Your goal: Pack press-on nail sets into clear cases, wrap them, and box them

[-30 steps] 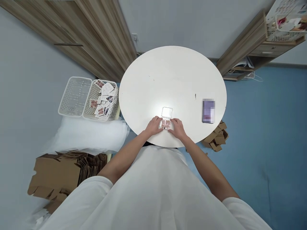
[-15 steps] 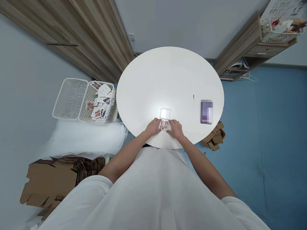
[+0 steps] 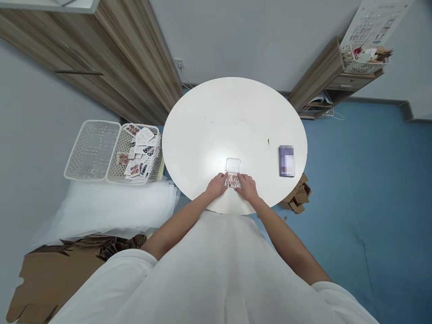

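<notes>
A small clear plastic case (image 3: 232, 181) lies near the front edge of the white round table (image 3: 236, 108). Rows of pinkish, nail-shaped pieces fill it; they look like press-on nails. Its transparent lid (image 3: 233, 164) is hinged back, away from me. My left hand (image 3: 217, 185) grips the left side of the case, thumb at the near corner and fingers at the far one. On the opposite side, my right hand (image 3: 248, 186) holds it the same way. Both sets of fingertips hide parts of the case's edges.
A purple box (image 3: 286, 161), partly pixelated, lies on the table's right. At left, a white basket (image 3: 157, 155) contains printed cards; another basket (image 3: 91, 150) holds clear plastic pieces. White sheets (image 3: 118, 202) and flattened cardboard (image 3: 57, 279) lie below. Cardboard pieces (image 3: 297, 198) rest by the table's right.
The camera view has shifted, so the table and room sit slightly lower in the picture. Both hands keep their hold on the open case.
</notes>
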`<action>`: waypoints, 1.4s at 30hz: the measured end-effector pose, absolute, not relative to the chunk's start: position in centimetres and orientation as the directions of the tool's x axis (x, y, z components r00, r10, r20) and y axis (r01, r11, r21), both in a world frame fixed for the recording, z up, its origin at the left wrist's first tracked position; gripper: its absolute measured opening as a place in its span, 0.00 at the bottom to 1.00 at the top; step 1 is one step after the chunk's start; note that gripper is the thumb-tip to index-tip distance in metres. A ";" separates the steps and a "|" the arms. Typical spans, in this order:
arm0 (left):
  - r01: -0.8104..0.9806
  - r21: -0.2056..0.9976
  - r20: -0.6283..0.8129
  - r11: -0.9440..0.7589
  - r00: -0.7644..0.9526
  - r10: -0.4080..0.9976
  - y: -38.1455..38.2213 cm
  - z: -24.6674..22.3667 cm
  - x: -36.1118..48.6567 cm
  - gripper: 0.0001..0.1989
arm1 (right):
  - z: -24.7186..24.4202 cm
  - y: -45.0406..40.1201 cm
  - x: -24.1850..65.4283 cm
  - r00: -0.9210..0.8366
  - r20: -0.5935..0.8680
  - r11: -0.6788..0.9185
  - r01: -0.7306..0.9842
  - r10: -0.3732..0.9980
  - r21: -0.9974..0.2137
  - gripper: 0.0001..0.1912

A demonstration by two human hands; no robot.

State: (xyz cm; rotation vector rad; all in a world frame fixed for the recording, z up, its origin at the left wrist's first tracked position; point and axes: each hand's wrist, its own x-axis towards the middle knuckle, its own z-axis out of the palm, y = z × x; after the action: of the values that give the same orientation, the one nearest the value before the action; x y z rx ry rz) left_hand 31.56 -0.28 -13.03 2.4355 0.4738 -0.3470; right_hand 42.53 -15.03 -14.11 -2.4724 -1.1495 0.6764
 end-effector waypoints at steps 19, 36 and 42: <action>0.488 0.834 -0.550 0.258 0.697 0.459 -0.5 -13.4 30.1 0.17 | -11.9 -14.7 39.5 0.669 -0.517 -0.471 -0.273 0.533 -0.839 0.34; 0.345 0.725 -0.564 0.596 0.794 0.227 -0.1 -10.5 28.6 0.22 | -9.2 -14.5 42.9 0.576 -0.537 -0.179 -0.562 0.616 -0.807 0.18; 0.360 0.675 -0.589 0.644 0.788 0.178 -0.3 -9.9 28.3 0.22 | -8.0 -14.5 43.3 0.505 -0.524 -0.146 -0.610 0.685 -0.779 0.14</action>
State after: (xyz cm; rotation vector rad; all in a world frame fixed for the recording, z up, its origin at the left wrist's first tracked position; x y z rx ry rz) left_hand 28.25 -0.27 -9.90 0.8819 0.6770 -0.1129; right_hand 43.25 -14.51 -7.96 -1.2974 -0.0750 1.1262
